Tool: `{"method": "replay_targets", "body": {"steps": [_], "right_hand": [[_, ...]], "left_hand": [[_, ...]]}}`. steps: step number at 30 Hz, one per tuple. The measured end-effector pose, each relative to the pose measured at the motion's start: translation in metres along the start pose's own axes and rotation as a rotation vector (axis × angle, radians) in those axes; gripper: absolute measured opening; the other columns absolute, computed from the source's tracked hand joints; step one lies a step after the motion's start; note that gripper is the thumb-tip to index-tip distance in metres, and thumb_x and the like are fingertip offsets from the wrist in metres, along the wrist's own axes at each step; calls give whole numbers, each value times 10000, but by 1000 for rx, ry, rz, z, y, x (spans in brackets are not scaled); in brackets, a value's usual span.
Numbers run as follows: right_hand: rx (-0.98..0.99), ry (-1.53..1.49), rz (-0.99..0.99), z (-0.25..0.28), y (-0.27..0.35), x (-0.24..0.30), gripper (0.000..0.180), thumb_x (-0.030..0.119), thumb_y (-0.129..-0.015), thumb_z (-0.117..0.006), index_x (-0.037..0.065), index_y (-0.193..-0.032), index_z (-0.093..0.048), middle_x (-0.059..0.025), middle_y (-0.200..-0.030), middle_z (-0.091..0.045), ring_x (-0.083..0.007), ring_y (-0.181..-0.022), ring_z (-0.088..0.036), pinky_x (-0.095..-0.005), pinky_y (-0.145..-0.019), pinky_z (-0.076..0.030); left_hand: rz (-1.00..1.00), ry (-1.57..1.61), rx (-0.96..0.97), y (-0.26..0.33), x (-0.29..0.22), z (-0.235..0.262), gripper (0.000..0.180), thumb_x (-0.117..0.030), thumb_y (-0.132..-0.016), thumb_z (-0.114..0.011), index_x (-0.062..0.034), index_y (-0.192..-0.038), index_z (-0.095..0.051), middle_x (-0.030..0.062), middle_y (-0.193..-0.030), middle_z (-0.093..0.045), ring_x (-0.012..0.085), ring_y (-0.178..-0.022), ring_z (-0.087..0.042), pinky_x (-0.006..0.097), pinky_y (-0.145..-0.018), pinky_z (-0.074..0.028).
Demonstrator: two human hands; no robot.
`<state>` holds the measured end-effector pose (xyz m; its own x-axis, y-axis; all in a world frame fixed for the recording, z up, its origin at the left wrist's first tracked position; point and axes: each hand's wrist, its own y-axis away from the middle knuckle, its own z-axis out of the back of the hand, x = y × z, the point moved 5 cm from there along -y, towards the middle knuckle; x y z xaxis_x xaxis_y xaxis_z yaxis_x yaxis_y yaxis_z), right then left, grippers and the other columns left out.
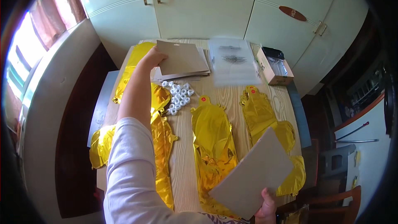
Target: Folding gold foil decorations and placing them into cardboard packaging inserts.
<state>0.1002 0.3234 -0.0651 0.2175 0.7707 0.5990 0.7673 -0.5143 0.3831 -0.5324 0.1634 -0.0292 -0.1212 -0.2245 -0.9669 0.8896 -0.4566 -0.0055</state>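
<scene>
My left hand (155, 57) reaches to the far side of the table and grips the left edge of a grey-brown cardboard sheet (182, 58) with a small hanging hole. That sheet lies over a stack of similar sheets (204, 74). Low on the right, my right hand (267, 205) holds a pale cardboard sheet (257, 172) by its lower corner, tilted above the table. Beneath it lie shiny gold foil balloons, one in the middle (213, 137) and one at the right (263, 112). More gold foil balloons (163, 141) lie partly hidden under my left arm.
Several small white ribbon rolls (178, 97) are heaped mid-table. Clear plastic bags (232, 62) lie flat at the back, beside a wooden box (275, 68) with black and clear plastic inside. Cabinets (207, 12) stand behind the wooden table (182, 161). A chair (336, 207) is at the lower right.
</scene>
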Motion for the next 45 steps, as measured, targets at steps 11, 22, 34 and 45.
{"method": "replay_targets", "body": {"steps": [11, 22, 34, 45], "right_hand": [[-7, -2, -171, 6, -2, -10, 474, 118, -845, -656, 16, -1264, -460, -111, -1182, -559, -256, -1079, -561, -408, -911, -462], [290, 405, 199, 0, 58, -14, 471, 167, -830, -693, 15, -1236, -509, -103, -1170, -588, -217, -1059, -573, -363, -910, -451], [453, 669, 290, 20, 142, -30, 304, 95, -832, -698, 15, -1107, -597, -40, -1045, -624, -138, -953, -570, -290, -864, -435], [550, 949, 334, 45, 170, -41, 359, 131, -806, -732, 7, -1110, -587, -49, -1038, -622, -153, -943, -578, -301, -867, -441]], "left_hand": [[-303, -1109, -418, 68, -54, -50, 528, -391, -823, -661, -83, -1235, -539, 149, -1152, -613, 305, -1036, -596, 393, -868, -476], [187, 228, 601, 468, -106, -168, 279, -105, -894, -575, 59, -1119, -601, 40, -876, -663, 55, -740, -584, 220, -654, -500], [196, 148, 210, 591, -74, -151, 246, -76, -837, -590, 105, -1002, -618, 27, -818, -647, 44, -745, -580, 213, -684, -499], [190, -33, 121, 635, -46, -155, 187, -66, -839, -595, 83, -947, -625, 15, -784, -644, 53, -669, -567, 213, -639, -485]]}}
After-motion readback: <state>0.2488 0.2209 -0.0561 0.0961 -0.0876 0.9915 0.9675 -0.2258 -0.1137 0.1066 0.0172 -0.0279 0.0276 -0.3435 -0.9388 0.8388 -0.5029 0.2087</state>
